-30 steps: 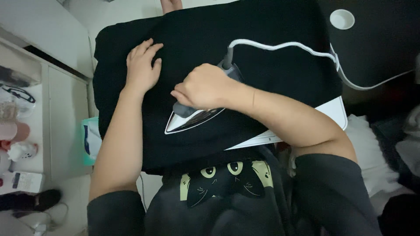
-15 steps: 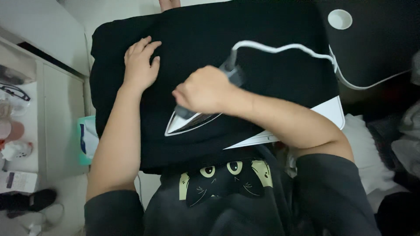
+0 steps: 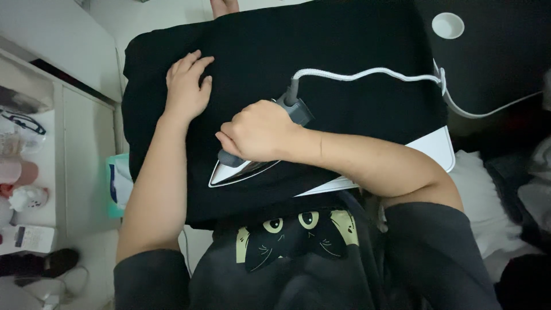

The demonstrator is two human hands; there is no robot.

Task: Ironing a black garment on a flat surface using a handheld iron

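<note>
A black garment lies spread over a white ironing board. My right hand is closed around the grey handle of a clothes iron, whose shiny soleplate edge rests on the cloth with its tip pointing left. A white braided cord runs from the iron's back toward the right edge. My left hand lies flat on the garment, fingers apart, just up and left of the iron.
A white cabinet with small bottles and jars stands on the left. A teal box sits beside the board. A white round cup rests on a dark surface at upper right. Someone's foot shows at the top edge.
The iron and my right hand have slid slightly to the right across the garment. My left hand stays pressed in about the same spot.
</note>
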